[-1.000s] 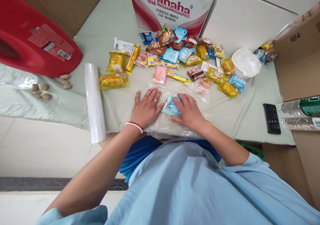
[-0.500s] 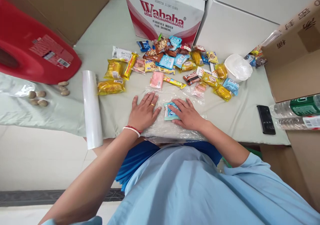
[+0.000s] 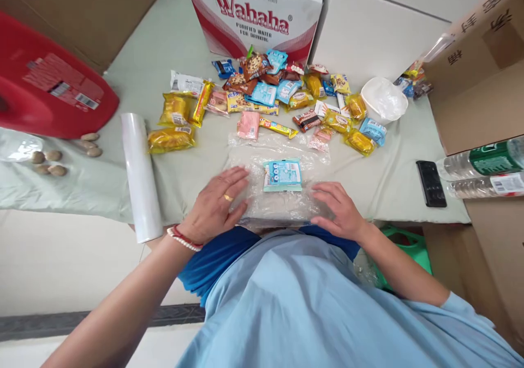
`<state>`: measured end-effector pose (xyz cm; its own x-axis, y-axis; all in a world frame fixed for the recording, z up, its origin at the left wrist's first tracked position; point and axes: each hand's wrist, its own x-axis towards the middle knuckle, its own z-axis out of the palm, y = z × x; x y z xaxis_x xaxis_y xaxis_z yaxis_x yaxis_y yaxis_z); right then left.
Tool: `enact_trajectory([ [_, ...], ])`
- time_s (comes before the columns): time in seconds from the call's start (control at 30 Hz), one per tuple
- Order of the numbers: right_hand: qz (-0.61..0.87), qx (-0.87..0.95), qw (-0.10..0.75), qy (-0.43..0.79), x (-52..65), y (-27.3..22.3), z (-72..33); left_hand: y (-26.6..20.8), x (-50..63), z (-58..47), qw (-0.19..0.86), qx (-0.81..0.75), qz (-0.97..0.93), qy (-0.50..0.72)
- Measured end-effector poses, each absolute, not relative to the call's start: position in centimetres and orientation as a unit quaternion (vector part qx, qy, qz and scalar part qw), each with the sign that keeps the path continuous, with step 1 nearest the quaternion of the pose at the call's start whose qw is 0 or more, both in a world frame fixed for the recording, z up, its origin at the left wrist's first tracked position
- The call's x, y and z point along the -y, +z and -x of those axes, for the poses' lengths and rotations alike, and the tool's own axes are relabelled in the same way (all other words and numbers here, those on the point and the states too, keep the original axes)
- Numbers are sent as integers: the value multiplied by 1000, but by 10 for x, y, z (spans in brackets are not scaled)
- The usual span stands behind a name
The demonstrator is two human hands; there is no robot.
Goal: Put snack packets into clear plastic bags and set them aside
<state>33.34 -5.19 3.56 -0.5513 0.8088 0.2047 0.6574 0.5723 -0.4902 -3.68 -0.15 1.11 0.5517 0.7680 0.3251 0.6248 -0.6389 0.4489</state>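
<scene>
A light blue snack packet (image 3: 282, 175) lies flat on a clear plastic sheet (image 3: 276, 207) at the table's front edge. To the packet's left, my left hand (image 3: 219, 201) hovers at the sheet's edge, fingers extended and holding nothing. My right hand (image 3: 338, 209) is on the other side, fingers loosely spread, likewise with nothing in it. Whether either hand touches the sheet I cannot tell. Just beyond the sheet are a pink packet (image 3: 248, 125) and a yellow stick-shaped wrapper (image 3: 278, 128).
Behind lies a pile of wrapped snacks (image 3: 262, 78) before a Wahaha carton (image 3: 254, 16). A plastic film roll (image 3: 141, 177) and a red jug (image 3: 53, 78) stand left. On the right are a white bowl (image 3: 385, 100), a phone (image 3: 431, 183) and plastic bottles (image 3: 483, 163).
Both hands have drawn apart and back toward my body. My right hand has come off the light blue packet, which now shows whole. The camera view has shifted slightly.
</scene>
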Motion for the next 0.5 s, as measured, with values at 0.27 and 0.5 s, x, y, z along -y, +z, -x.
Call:
enact_trajectory([
  [0.27,469,844,192,176,98,-1,-359,-11,32,57,194,-344,-908,138],
  [0.5,489,775,239,321,45,36,-360,22,11,50,357,-465,-783,206],
])
